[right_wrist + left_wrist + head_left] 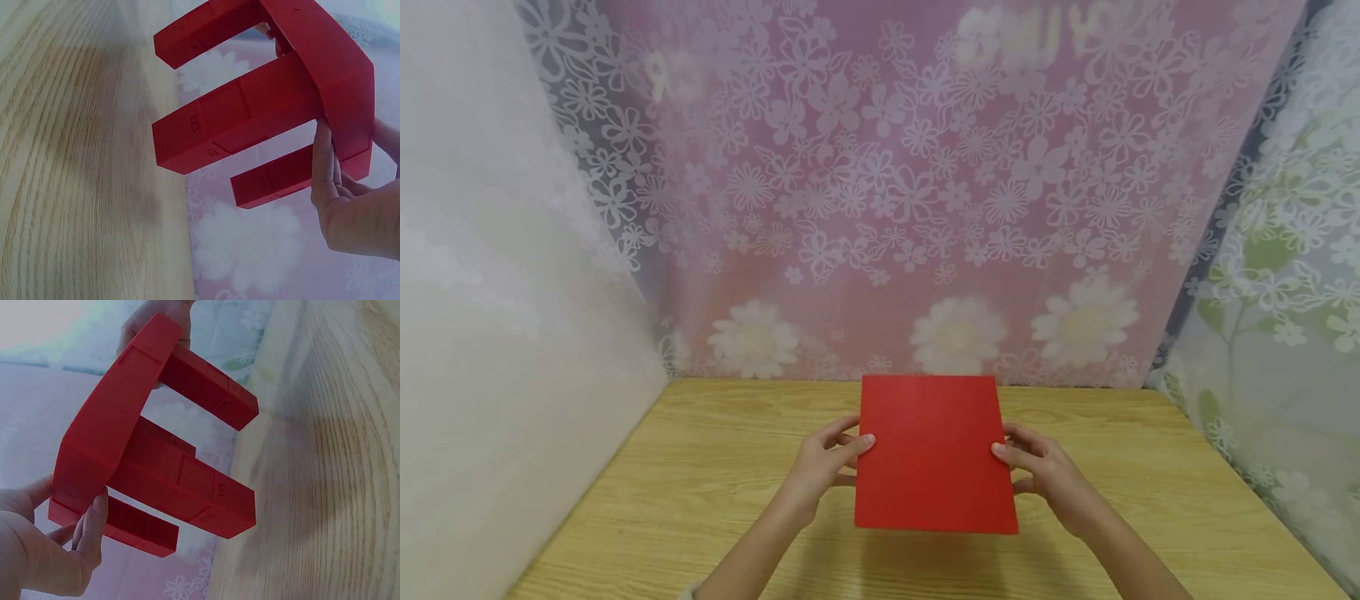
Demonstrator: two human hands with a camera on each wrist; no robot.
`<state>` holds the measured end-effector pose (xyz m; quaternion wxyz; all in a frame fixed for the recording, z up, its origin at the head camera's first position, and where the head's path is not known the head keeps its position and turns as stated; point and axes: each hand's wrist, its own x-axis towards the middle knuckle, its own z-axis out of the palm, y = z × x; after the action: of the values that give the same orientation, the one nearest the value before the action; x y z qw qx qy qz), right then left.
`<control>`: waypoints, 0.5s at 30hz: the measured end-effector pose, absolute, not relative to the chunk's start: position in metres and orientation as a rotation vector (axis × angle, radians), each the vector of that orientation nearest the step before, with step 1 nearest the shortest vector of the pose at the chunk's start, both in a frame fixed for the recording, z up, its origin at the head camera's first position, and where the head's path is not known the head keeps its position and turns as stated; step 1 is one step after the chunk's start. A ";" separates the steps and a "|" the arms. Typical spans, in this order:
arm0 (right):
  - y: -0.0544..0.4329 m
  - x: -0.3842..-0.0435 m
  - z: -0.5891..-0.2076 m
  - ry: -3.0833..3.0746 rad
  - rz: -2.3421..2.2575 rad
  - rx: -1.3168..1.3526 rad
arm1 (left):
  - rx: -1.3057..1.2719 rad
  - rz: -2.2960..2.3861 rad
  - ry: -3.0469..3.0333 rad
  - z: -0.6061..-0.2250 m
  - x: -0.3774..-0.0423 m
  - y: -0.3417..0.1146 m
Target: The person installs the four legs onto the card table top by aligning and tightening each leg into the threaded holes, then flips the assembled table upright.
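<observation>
A small red stool (934, 458) with a flat, squarish top is held above the wooden table between the two hands. My left hand (820, 467) grips its left edge, thumb on the top and the other fingers underneath. On the opposite edge, my right hand (1054, 475) grips it the same way. The left wrist view shows thick block-shaped legs (215, 509) pointing down toward the tabletop, with small numbers on them. More numbered legs (181, 144) appear in the right wrist view. In the head view the top hides the legs.
The wood-grain table (722, 467) extends around the stool on all sides. Behind it hangs a pink flowered curtain (865, 208). A pale sheet (512, 317) stands at the left, and a green-and-white flowered one (1277, 333) at the right.
</observation>
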<state>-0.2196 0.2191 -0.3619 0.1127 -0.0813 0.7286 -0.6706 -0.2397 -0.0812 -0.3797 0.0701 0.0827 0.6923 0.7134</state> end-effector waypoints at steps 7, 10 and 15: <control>0.219 -0.220 -0.361 2.072 -1.924 -0.217 | 0.202 2.115 2.026 -0.382 -0.241 -0.083; 0.219 -0.221 -0.362 2.057 -1.895 -0.192 | 0.181 2.108 1.984 -0.386 -0.242 -0.085; 0.221 -0.223 -0.365 2.027 -1.860 -0.181 | 0.158 2.099 1.926 -0.389 -0.243 -0.086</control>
<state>-0.2230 0.2209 -0.3651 0.1909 -0.0643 0.7217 -0.6622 -0.2425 -0.0862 -0.3889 0.1437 0.0549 0.6681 0.7280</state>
